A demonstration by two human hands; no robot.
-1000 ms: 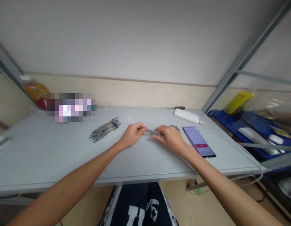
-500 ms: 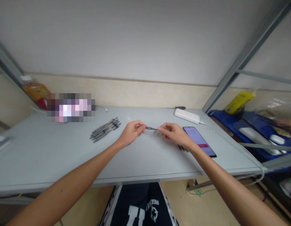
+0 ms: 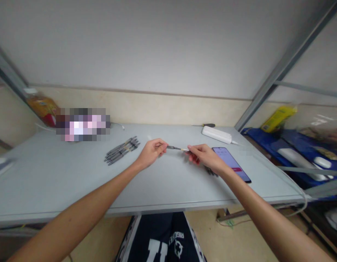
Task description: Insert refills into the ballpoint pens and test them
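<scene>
Above the middle of the grey table, my left hand (image 3: 153, 153) pinches the left end of a thin dark pen (image 3: 173, 147). My right hand (image 3: 199, 154) is closed at the pen's other side, its fingertips on a thin, light-coloured piece at the pen's tip. A further dark piece shows under the right fingers, too small to make out. A bundle of grey pens (image 3: 122, 150) lies to the left of my left hand. More dark pens (image 3: 211, 172) lie partly hidden below my right wrist.
A phone (image 3: 231, 163) with a lit screen lies right of my right hand. Behind it are a white power strip (image 3: 217, 134) and a screwdriver (image 3: 208, 125). A bottle (image 3: 43, 107) and a blurred-out object (image 3: 85, 125) stand at the back left of the table (image 3: 62, 182).
My right hand has shifted slightly right, away from my left hand. The gap between them is wider, and a light-coloured section now shows at the pen's right end.
</scene>
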